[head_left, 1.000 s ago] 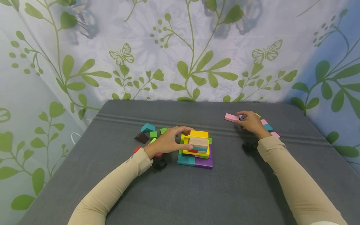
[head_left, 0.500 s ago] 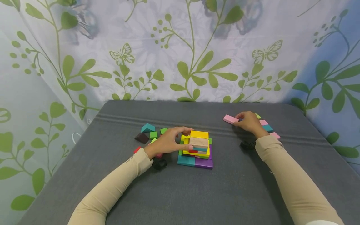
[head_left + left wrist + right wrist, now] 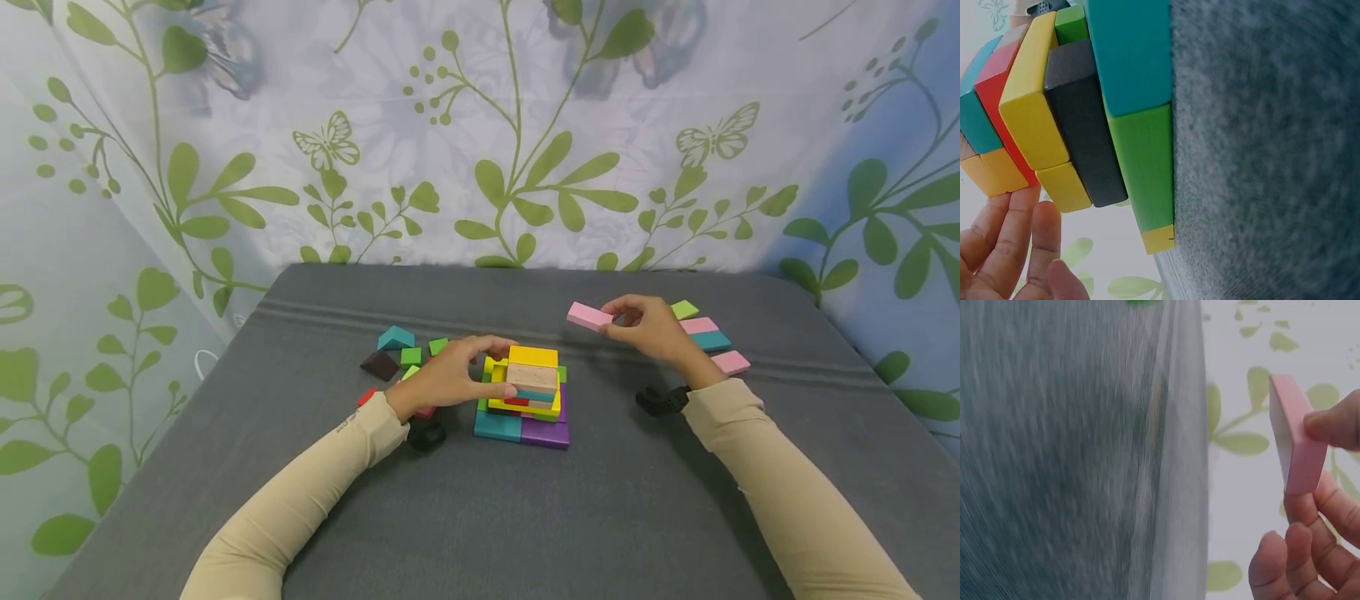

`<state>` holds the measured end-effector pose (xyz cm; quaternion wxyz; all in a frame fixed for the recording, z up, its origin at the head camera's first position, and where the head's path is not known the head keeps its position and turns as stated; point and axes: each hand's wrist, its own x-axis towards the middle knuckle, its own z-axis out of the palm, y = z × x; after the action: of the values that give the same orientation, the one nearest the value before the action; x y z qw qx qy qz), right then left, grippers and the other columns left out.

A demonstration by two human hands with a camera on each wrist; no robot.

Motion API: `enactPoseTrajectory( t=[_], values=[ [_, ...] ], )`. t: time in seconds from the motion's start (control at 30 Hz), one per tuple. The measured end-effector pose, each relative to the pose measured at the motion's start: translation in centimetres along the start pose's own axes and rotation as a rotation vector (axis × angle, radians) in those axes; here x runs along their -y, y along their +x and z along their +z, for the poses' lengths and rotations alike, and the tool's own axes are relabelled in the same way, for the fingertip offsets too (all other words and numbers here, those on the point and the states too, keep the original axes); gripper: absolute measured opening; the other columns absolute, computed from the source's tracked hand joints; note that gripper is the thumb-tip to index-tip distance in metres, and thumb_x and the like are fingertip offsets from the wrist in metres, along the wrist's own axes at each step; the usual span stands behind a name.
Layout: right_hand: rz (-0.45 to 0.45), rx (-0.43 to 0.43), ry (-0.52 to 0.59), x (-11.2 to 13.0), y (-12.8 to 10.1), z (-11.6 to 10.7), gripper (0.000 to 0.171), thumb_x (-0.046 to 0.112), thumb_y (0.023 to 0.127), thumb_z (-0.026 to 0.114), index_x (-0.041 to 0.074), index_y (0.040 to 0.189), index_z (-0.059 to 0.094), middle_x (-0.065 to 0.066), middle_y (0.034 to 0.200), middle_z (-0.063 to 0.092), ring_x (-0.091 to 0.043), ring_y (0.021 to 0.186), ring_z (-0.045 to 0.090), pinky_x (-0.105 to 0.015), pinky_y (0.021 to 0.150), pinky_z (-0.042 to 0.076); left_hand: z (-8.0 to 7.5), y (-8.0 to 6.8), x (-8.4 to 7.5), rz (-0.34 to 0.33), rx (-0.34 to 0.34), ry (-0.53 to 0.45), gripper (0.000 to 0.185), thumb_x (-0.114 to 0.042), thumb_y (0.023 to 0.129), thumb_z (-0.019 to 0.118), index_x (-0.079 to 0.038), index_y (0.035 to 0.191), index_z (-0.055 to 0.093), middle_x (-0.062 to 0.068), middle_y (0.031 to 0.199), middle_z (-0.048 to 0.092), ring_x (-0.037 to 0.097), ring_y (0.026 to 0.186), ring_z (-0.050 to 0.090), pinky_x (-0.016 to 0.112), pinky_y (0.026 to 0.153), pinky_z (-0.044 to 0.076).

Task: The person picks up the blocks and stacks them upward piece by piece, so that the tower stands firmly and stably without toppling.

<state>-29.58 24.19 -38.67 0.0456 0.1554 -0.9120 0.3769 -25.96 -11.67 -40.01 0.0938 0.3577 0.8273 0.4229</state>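
Observation:
A stepped stack of coloured wooden blocks (image 3: 532,377) stands mid-table, with a teal and a purple block at its front foot and yellow and bare-wood ones on top. My left hand (image 3: 448,372) rests against the stack's left side, thumb at the front near the wooden block and fingers at the back. In the left wrist view, its straight fingertips meet the orange-yellow blocks (image 3: 992,172). To the right of the stack, my right hand (image 3: 647,329) pinches a pink block (image 3: 588,317) by one end, raised over the table. The right wrist view shows the thumb on its side.
Loose blocks lie left of the stack: a teal one (image 3: 396,338), a dark brown one (image 3: 380,365), a green cube (image 3: 411,357) and others partly behind my left hand. Beyond my right hand lie lime (image 3: 684,309), teal (image 3: 710,341) and pink (image 3: 730,362) blocks. A patterned curtain (image 3: 420,125) hangs behind.
My right hand has lifted the pink block and moved left toward the stack, uncovering more of the loose blocks on the right. My left hand has stayed at the stack.

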Motion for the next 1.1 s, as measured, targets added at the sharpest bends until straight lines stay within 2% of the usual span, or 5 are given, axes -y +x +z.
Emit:
enactPoseTrajectory(
  t=[0.2,0.3,0.57,0.87,1.1],
  values=[
    [-0.041,0.033,0.075,2.0,-1.1,0.6,0.031,0.015,0.096,0.082,-0.002,0.121,0.075,-0.011,0.094,0.068,-0.024,0.082,0.060,-0.030,0.071,0.051,-0.1,0.0,0.1,-0.005,0.001,0.006,0.073,-0.042,0.096,0.082,-0.007,0.155,0.057,0.009,0.142,0.065,0.026,0.125,0.057,0.045,0.104,0.047],
    [-0.109,0.032,0.140,2.8,-1.6,1.0,0.028,0.009,0.095,0.081,-0.003,0.119,0.075,-0.010,0.091,0.067,-0.023,0.080,0.060,-0.029,0.069,0.051,-0.1,0.0,0.2,-0.003,0.001,0.009,0.076,-0.047,0.096,0.082,-0.006,0.154,0.057,0.009,0.141,0.066,0.026,0.125,0.057,0.045,0.105,0.048],
    [-0.233,0.045,0.269,4.4,-2.5,2.4,0.024,-0.002,0.093,0.078,-0.005,0.116,0.075,-0.007,0.096,0.070,-0.019,0.088,0.060,-0.029,0.083,0.053,0.0,0.0,0.2,-0.006,0.008,-0.001,0.075,-0.043,0.096,0.082,-0.004,0.154,0.057,0.010,0.143,0.065,0.027,0.126,0.057,0.045,0.106,0.047],
    [-0.290,0.077,0.259,5.8,-3.0,4.2,0.025,-0.002,0.091,0.079,-0.004,0.116,0.076,-0.009,0.105,0.072,-0.024,0.091,0.060,-0.039,0.082,0.057,0.2,-0.1,0.3,0.005,0.012,-0.019,0.079,-0.054,0.096,0.080,-0.005,0.154,0.057,0.009,0.143,0.065,0.026,0.126,0.057,0.047,0.106,0.047],
    [-0.287,0.080,0.245,6.4,-3.1,4.9,0.026,0.000,0.092,0.080,-0.001,0.117,0.076,-0.010,0.111,0.075,-0.035,0.099,0.063,-0.041,0.089,0.058,0.3,0.0,0.4,0.021,0.004,-0.024,0.073,-0.047,0.097,0.081,-0.006,0.152,0.059,0.006,0.142,0.066,0.024,0.124,0.057,0.047,0.105,0.047]
  ],
)
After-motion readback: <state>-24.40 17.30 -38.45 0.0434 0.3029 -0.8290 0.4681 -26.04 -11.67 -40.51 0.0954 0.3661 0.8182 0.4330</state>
